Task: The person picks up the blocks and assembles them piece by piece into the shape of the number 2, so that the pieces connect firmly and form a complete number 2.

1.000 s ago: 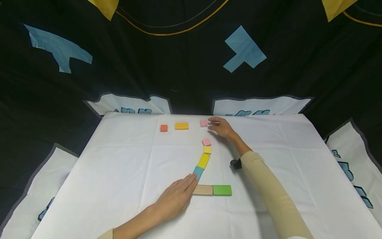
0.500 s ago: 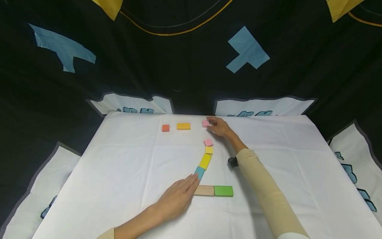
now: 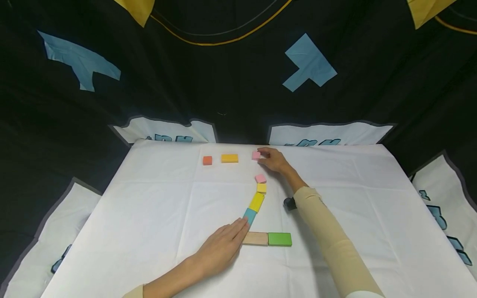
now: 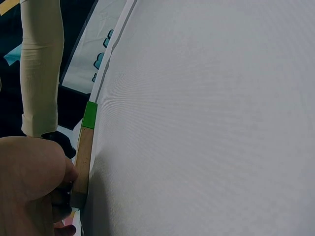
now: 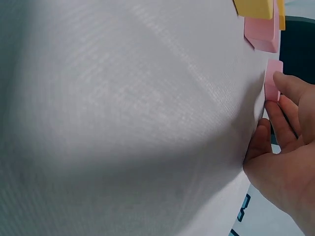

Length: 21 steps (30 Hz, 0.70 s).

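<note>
My right hand [image 3: 273, 160] is at the back of the table, its thumb and fingers pinching a small pink block [image 3: 256, 155]. The right wrist view shows the thumb against that pink block [image 5: 272, 78]. My left hand [image 3: 220, 248] lies with fairly straight fingers over the near end of a blue block [image 3: 249, 214] and the left end of a plain wooden block [image 3: 257, 239]. A green block [image 3: 280, 239] continues the wooden one to the right. From the blue block, a curved row runs away through a yellow block [image 3: 256, 202], a small yellow block [image 3: 261, 188] and a second pink block [image 3: 260, 179].
A red-orange block [image 3: 207, 160] and a longer amber block [image 3: 229, 158] lie at the back, left of the pinched one. White cloth [image 3: 149, 215] covers the table. Behind its far edge hangs a black curtain [image 3: 186, 82] with blue and yellow patches.
My right hand has moved slightly left and closed its thumb and fingers on the far pink block. The left hand stays in place on the blocks. The head view has shifted slightly.
</note>
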Each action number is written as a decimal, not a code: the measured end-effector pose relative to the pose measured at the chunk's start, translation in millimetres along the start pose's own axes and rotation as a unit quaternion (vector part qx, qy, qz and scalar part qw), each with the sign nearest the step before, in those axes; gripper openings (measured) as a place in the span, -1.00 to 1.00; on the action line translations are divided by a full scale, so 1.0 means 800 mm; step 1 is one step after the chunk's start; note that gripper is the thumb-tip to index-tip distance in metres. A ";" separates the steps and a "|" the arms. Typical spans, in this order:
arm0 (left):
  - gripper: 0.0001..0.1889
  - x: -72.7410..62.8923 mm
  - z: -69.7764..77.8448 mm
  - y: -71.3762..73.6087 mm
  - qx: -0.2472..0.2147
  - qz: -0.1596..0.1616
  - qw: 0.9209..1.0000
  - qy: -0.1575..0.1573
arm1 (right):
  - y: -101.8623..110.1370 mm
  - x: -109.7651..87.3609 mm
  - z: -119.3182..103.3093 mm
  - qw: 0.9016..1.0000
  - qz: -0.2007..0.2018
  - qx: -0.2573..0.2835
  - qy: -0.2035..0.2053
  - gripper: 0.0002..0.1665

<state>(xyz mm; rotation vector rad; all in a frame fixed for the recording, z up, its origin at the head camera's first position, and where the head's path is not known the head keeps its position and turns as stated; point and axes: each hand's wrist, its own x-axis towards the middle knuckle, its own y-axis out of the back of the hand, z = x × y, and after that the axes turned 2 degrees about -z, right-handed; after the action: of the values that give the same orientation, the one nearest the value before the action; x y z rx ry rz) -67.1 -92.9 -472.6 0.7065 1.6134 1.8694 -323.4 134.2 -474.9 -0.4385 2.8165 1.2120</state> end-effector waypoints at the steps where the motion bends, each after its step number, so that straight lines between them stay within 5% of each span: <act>1: -0.49 0.000 0.000 0.000 0.000 0.000 1.000 0.000 | -0.001 0.000 0.000 1.000 0.002 -0.001 0.000 -0.44; 21: -0.49 -0.001 -0.001 -0.001 0.000 -0.002 1.000 0.000 | -0.008 -0.001 -0.002 1.000 0.027 0.006 -0.010 -0.51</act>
<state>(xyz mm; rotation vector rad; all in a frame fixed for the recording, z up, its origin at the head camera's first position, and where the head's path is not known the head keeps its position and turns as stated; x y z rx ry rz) -67.4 -93.7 -473.4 0.7033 1.6150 1.8672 -321.0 129.0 -478.2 -0.3500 2.8341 1.2025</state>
